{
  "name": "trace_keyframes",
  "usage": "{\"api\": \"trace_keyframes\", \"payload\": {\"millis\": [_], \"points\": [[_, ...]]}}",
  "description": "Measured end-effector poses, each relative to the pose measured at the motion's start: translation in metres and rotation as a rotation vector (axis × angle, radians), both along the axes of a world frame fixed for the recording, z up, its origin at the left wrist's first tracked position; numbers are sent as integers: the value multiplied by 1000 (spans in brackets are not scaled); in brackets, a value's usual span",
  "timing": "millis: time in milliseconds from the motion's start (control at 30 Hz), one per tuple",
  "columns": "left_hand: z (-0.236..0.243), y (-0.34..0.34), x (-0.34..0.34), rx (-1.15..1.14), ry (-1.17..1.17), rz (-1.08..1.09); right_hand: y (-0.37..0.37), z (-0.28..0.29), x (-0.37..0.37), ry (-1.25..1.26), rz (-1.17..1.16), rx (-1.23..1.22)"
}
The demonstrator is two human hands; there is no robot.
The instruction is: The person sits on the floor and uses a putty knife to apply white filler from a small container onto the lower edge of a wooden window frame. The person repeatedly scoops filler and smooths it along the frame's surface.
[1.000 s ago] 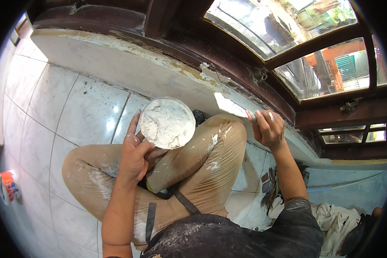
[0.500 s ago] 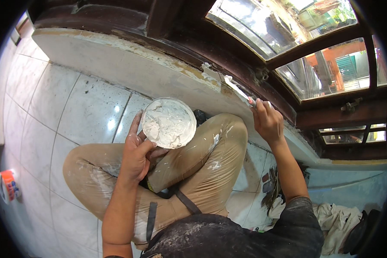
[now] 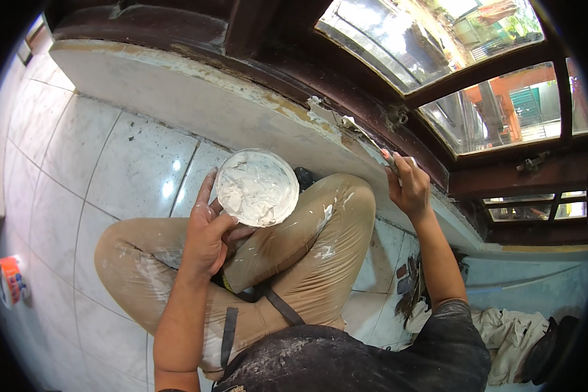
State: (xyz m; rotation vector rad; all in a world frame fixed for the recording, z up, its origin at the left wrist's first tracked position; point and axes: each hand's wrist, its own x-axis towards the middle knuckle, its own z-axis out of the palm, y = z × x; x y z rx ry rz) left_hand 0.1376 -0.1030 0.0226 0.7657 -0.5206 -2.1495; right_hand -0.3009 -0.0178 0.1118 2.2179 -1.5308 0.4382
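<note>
My left hand (image 3: 210, 225) is closed around the side of a round tub of white putty (image 3: 257, 188), held over my crossed legs with its open top facing up. In my right hand (image 3: 408, 185) is a putty knife (image 3: 371, 139), gripped by its handle. White putty shows on the blade's far end, which lies at the ledge (image 3: 336, 134) under the brown window frame. I cannot tell whether the blade touches the ledge. Patches of white putty and worn paint mark the ledge close to the blade.
Brown-framed window panes (image 3: 496, 108) with metal latches rise at the upper right. A low wall (image 3: 170, 81) runs below the frame. A white and orange container (image 3: 11, 281) stands on the tiled floor (image 3: 127, 170) at left. Crumpled cloth (image 3: 513, 340) lies at lower right.
The putty knife's blade has turned more edge-on, and my right hand has rotated and shifted slightly right. My left hand and the tub stay nearly in place.
</note>
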Motion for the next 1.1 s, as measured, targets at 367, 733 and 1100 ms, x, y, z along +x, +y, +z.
{"api": "trace_keyframes", "payload": {"millis": [367,733,1100], "points": [[-2,0,-1,-20,-18,-3,-3,1,1,7,37,-1],[2,-1,1,-4,-5,8,2,-5,-16,61,41,49],[1,0,-2,10,5,12,-1,-4,-4,31,-8,81]]}}
